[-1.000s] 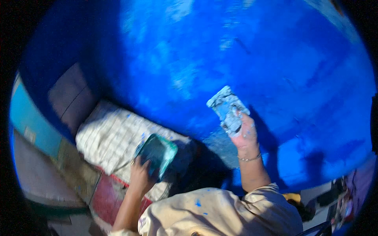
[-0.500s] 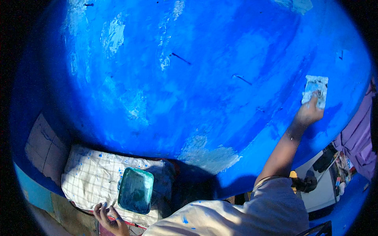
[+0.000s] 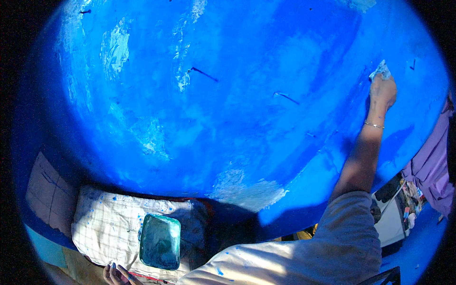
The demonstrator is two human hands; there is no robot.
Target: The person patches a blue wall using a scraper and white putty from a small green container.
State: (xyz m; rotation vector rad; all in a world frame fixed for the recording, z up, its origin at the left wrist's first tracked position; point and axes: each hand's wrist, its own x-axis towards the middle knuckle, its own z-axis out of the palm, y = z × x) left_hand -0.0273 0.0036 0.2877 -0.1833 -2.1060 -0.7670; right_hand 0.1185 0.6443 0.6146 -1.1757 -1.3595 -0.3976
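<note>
Right hand point(image 3: 384, 91): gripping smeared scraper point(image 3: 381, 69), two o'clock
Left hand point(image 3: 118, 276): hovering half-open, empty, seven o'clock
Green tray point(image 3: 160, 242): lying on checked cloth point(image 3: 107, 228), seven o'clock
Clutter point(image 3: 411, 200): sitting at four o'clock, any lettering too small

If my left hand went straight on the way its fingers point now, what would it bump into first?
Most likely the pale checked cloth, which shows just ahead of your left hand. Depth is hard to judge here, so the hand might pass above it instead.
</note>
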